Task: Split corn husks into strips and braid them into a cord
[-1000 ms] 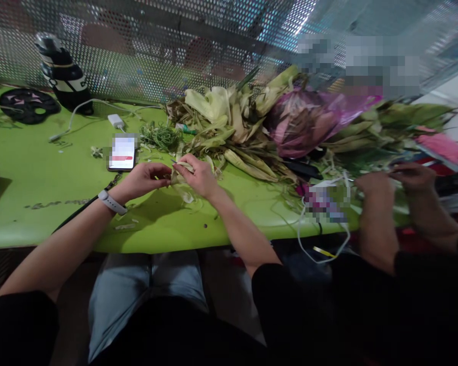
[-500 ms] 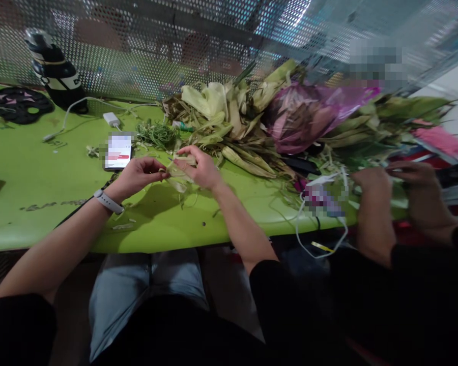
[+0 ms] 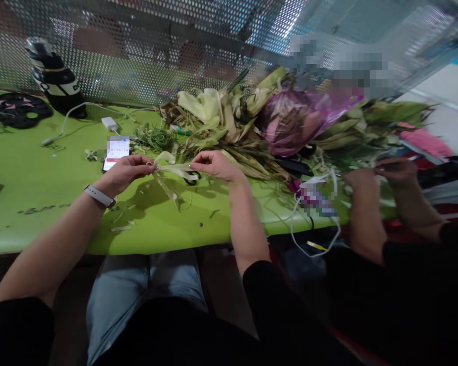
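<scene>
Between my two hands a pale corn husk piece (image 3: 172,168) is stretched sideways above the green table (image 3: 68,223), with loose strips hanging down. My left hand (image 3: 132,169) pinches its left end between thumb and fingertips. The right end is pinched by my right hand (image 3: 216,165). Black-handled scissors (image 3: 193,178) lie beneath the husk, beside my right fingertips. Behind my hands are a bundle of thin green strips (image 3: 155,138) and a large heap of husks (image 3: 229,114).
A phone (image 3: 116,151), white adapter (image 3: 109,123), dark bottle (image 3: 59,84) and black mask (image 3: 20,110) are at the left. Pink bag (image 3: 290,122) and white cable (image 3: 293,229) lie right. Another person's hands (image 3: 366,178) work at far right.
My hands have moved apart, drawing the husk piece out between them. The scissors now show under it. The camera view has shifted slightly.
</scene>
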`<state>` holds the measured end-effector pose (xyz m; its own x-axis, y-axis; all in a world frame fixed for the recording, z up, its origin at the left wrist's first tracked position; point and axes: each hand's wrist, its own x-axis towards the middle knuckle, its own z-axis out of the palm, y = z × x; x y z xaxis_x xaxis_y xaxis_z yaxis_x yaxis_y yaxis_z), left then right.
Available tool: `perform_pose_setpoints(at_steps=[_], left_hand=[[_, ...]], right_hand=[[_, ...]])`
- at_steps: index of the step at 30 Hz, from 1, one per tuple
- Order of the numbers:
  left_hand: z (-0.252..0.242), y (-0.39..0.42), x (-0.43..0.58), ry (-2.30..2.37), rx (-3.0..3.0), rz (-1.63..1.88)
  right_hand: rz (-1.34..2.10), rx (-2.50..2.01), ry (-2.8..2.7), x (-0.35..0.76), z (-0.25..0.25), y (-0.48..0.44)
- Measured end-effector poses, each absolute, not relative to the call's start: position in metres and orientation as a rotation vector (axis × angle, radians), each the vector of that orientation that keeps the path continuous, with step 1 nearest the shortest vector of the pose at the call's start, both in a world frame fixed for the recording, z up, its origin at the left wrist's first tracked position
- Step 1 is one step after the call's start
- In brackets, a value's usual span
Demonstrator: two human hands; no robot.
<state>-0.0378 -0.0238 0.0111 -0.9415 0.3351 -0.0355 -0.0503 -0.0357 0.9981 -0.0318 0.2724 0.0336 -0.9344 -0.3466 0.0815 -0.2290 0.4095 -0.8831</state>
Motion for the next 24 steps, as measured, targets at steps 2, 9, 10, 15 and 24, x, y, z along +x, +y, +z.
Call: perform_pose_setpoints(at_steps=[2,9,10,15,24], left_hand=[[0.008,-0.024,-0.039,1.954,0.307,2.013],[0.001,-0.017,-0.035,2.047,0.352,1.929],[0.001,-0.016,-0.034,2.042,0.34,1.941],[0.004,-0.011,-0.027,2.026,0.275,2.043],[0.003,-0.006,-0.024,2.069,0.322,2.045]], right_hand=[[-1.615,-0.492,2.571,-0.033,0.034,0.272],[-2.179,-0.418,2.258,-0.025,0.026,0.239],[-2.219,-0.458,2.183,-0.022,0.024,0.233],[-2.257,-0.551,1.977,-0.009,0.019,0.215],[-1.817,-0.678,2.337,-0.002,0.015,0.205]])
